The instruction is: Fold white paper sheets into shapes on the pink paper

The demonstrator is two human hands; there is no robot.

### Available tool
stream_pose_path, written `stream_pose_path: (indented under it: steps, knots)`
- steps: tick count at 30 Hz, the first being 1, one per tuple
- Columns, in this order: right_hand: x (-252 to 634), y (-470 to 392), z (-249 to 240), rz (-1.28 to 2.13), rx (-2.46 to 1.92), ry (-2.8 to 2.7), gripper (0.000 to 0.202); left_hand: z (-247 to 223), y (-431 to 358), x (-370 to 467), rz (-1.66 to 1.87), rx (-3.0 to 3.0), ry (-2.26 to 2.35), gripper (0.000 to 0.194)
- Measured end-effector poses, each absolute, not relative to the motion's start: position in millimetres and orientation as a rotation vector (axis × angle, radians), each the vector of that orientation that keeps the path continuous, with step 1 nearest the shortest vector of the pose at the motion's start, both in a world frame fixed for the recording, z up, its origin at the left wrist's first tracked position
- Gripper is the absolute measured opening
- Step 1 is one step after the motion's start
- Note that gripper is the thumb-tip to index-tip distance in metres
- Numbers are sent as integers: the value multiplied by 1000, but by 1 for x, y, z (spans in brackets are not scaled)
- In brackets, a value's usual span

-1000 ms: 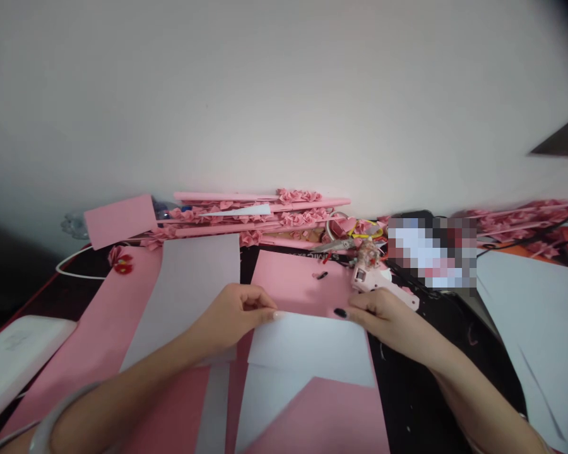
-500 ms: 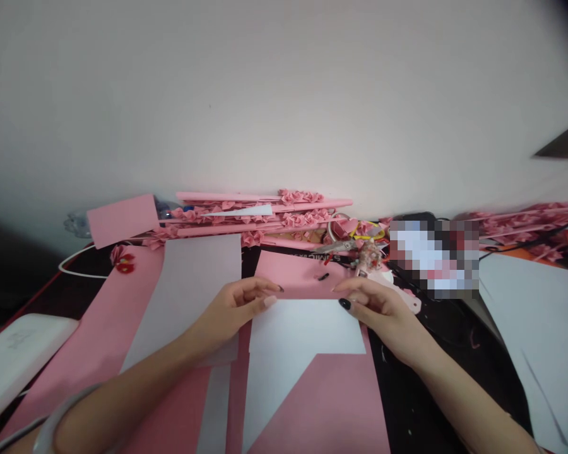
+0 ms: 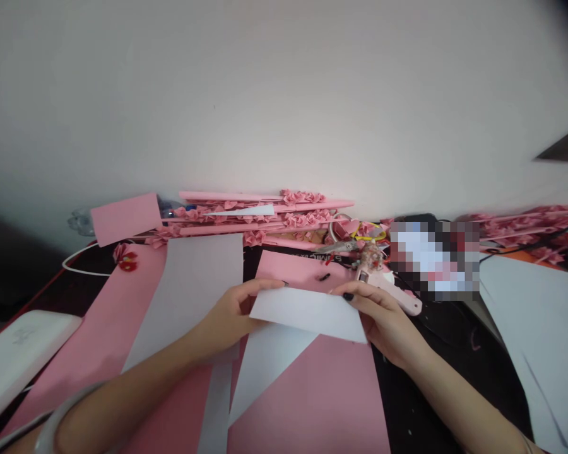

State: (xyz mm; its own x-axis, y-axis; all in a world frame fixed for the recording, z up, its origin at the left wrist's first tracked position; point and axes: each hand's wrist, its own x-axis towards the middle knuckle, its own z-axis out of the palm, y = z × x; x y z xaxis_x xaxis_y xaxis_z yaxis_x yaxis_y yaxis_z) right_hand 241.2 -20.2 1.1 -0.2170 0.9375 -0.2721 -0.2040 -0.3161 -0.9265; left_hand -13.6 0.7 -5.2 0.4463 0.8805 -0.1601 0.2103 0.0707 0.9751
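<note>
A folded band of white paper (image 3: 307, 312) is tilted up between my two hands. At its left end, my left hand (image 3: 236, 315) grips it, the index finger along the top edge and the thumb hidden behind the paper. My right hand (image 3: 383, 315) pinches the upper right corner, with a black thumbnail showing. Below the band lies more white paper with a slanting edge (image 3: 269, 359), against a pink paper area (image 3: 317, 397). Whether the pink and white belong to one sheet, I cannot tell.
Pink rolled sticks with paper flowers (image 3: 260, 214) lie along the wall. White sheets rest left (image 3: 194, 284) and right (image 3: 534, 328). A white power bank (image 3: 28, 353) lies far left. Beyond my right hand are scissors (image 3: 336, 247) and a pale pink tool (image 3: 402, 296).
The white band has tipped upward, its front edge rising off the paper below. My left thumb has gone from on top of the paper to behind it.
</note>
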Motion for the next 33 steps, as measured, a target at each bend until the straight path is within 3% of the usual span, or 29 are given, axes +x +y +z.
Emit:
stream_pose_path:
  steps: [5, 10, 14, 19, 25, 33]
  knots:
    - [242, -20, -1, 1747, -945, -1169, 48, -7, 2, -14, 772, 1383, 1211, 26]
    - [240, -20, -5, 1535, -1200, -1329, 20, -7, -1, -11, 723, 1386, 1285, 31]
    - [236, -22, -6, 1411, -1264, -1277, 20, -4, -4, -7, 741, 1330, 1110, 27]
    - [233, -24, -5, 1221, -1235, -1181, 48, -2, -7, -4, 845, 1372, 1096, 61]
    - [237, -26, -9, 1130, -1264, -1222, 16, -12, -6, -6, 749, 1469, 1091, 38]
    - [233, -27, -11, 1226, -1346, -1319, 32, -13, -9, -2, 688, 1310, 1065, 46]
